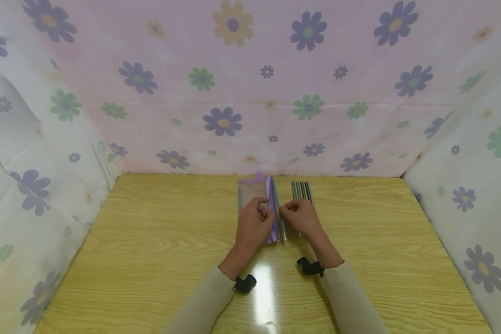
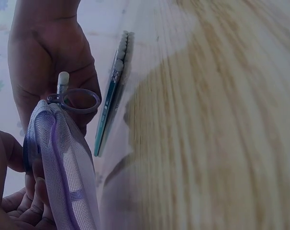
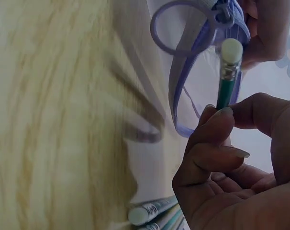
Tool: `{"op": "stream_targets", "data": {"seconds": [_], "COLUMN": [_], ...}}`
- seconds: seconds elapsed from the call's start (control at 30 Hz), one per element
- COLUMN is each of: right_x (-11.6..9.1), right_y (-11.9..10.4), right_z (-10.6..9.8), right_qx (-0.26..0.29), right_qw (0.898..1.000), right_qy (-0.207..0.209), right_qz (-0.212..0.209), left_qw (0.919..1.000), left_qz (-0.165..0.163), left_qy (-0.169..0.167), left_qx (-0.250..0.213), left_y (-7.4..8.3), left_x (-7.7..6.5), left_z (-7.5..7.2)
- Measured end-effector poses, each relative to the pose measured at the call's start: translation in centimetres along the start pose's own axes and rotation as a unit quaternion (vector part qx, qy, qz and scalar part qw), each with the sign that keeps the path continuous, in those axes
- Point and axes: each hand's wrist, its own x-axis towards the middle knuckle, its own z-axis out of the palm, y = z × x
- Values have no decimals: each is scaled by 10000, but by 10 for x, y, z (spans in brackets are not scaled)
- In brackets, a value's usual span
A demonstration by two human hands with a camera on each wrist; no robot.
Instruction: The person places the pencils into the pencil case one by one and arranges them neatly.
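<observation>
A purple-trimmed mesh pencil case (image 1: 250, 186) lies upright along the far part of the table. My left hand (image 1: 254, 223) holds its zipped edge, fingers curled; in the left wrist view the mesh case (image 2: 73, 167) stands by those fingers. Thumb and fingers of my right hand (image 1: 304, 217) pinch a green pencil (image 3: 226, 88), its white eraser end towards me. In the right wrist view this pencil overlaps the case's edge, beside the round zipper pull (image 3: 157, 24). The pencil's far end is hidden there.
A row of several striped pencils (image 1: 301, 189) lies just right of the case, partly behind my right hand; their eraser ends (image 3: 141, 215) show in the right wrist view. A flowered cloth (image 1: 267, 93) hangs behind the wooden table (image 1: 163, 241).
</observation>
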Motion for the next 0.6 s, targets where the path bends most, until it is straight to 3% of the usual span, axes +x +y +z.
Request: {"op": "stream_targets", "data": {"seconds": [0.6], "right_x": [0], "right_y": [1], "right_z": [10], "right_qx": [762], "right_qw": [9968], "right_qy": [-54], "right_qz": [232], "left_qw": [9999], "left_qz": [-68], "left_qy": [-54], "left_qx": [-99], "left_y": [1], "left_x": [-3], "left_z": [3]}}
